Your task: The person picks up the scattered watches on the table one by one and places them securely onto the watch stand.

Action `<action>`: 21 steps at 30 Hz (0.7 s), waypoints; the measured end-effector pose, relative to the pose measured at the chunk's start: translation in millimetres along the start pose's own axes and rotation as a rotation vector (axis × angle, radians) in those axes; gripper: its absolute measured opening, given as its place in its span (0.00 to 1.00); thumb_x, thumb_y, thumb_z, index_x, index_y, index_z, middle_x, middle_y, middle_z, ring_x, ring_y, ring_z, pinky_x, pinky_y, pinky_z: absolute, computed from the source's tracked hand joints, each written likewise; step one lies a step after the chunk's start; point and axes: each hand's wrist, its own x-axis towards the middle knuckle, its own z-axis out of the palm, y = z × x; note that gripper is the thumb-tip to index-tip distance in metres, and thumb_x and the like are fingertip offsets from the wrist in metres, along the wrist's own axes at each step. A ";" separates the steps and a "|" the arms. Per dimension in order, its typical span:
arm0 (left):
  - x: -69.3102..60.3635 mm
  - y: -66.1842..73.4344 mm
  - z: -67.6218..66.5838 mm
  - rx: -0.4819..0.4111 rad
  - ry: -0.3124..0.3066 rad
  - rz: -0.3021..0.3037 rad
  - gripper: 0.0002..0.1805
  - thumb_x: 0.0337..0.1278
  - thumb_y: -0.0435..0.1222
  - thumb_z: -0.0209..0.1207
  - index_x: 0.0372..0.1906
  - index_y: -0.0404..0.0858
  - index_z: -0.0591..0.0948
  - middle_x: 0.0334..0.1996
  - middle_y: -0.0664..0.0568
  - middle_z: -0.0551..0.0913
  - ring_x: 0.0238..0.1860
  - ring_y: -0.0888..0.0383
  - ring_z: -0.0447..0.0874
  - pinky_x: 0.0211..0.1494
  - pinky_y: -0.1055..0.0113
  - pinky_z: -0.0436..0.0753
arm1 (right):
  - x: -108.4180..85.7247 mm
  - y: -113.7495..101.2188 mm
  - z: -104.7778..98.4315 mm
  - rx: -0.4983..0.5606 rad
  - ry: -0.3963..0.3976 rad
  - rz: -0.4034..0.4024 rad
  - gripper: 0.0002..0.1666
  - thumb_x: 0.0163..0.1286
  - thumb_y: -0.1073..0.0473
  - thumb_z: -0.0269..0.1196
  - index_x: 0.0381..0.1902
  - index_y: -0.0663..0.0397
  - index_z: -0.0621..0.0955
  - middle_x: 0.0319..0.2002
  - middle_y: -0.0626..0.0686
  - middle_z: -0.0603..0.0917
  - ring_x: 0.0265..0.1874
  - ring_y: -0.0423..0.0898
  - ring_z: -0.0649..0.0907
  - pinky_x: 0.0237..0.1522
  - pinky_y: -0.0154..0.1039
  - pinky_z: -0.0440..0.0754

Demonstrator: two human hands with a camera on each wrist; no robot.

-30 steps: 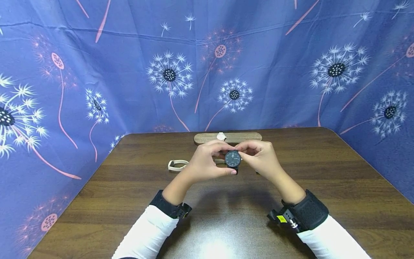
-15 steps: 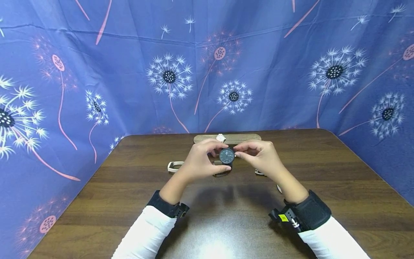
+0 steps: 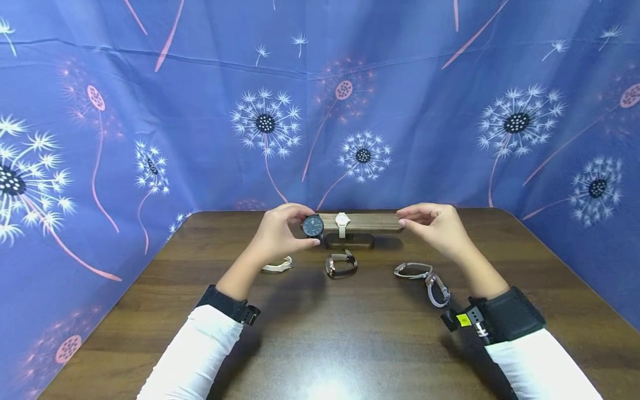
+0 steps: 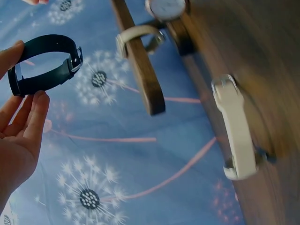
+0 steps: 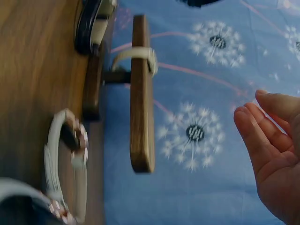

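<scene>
Left grip (image 3: 277,230) pinches black wristwatch (image 3: 313,226), buckled into loop, near left end of wooden display bar (image 3: 372,222), not on it. Right grip (image 3: 435,225) loosely open, nothing in it. Cream-strapped wristwatch (image 3: 342,220) sits round bar. Looks like lining-up step imo; next move probably needs loop squared to bar end, then slid on.

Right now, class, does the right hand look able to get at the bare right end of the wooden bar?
Probably yes. The right hand holds nothing, and the right wrist view shows nothing between it and the wooden bar. The white watch sits farther along, leaving that end free.
</scene>
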 end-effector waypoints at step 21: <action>15.6 -60.0 -24.4 0.096 -0.094 -0.301 0.28 0.35 0.36 0.79 0.48 0.35 0.84 0.40 0.44 0.86 0.44 0.47 0.87 0.49 0.58 0.83 | 31.2 43.6 5.6 -0.354 -0.363 0.045 0.22 0.57 0.65 0.71 0.48 0.71 0.82 0.40 0.64 0.86 0.39 0.59 0.85 0.45 0.55 0.80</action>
